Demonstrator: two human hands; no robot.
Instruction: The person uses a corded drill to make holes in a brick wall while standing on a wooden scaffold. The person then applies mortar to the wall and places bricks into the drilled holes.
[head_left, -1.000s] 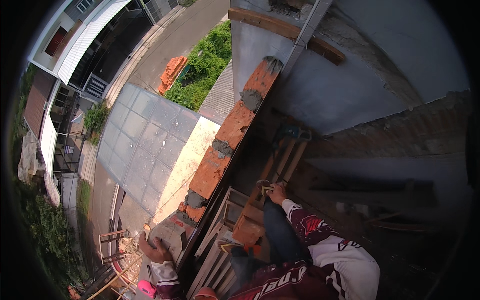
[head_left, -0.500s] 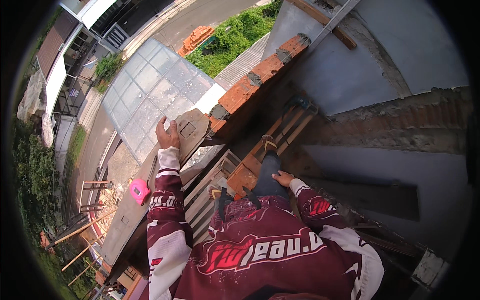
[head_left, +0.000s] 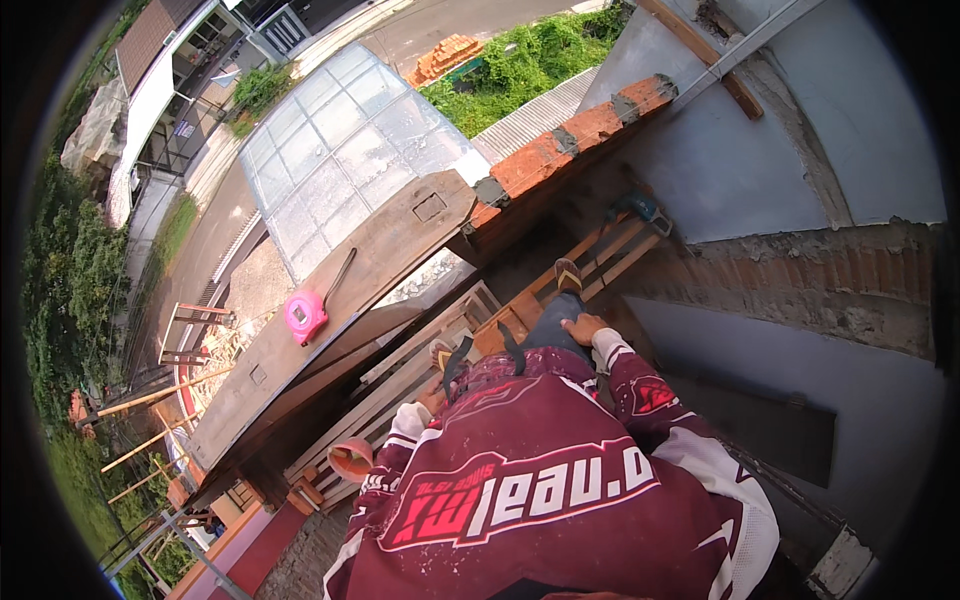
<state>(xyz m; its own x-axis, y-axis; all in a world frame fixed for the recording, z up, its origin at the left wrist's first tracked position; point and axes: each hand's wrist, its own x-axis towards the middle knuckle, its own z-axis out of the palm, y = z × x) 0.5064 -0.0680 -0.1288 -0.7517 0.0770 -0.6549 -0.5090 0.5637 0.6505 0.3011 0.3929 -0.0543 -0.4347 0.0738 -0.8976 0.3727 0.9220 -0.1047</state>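
My right hand (head_left: 583,328) rests on my thigh, its fingers laid over the trouser leg with no object in them. Close to my waist, my left hand (head_left: 432,400) is partly covered by its sleeve and my shirt; its fingers are too hidden to read. A long brown wooden board (head_left: 385,240) slants across the left side, with a square mark or recess near its far end. On it lie a pink tape measure (head_left: 305,316) and, beside that, a thin dark rod (head_left: 343,272). Neither hand touches the board.
An orange brick wall (head_left: 540,165) topped with mortar patches adjoins the board's far end. Wooden slats (head_left: 400,365) lie below me. A teal power tool (head_left: 645,212) sits on slats beyond my foot. An orange round container (head_left: 350,458) is near my left arm. A street lies far below.
My left hand has lifted off the board and come back to my waist. The view has shifted, uncovering the rod and the orange container. My right hand stays on my thigh.
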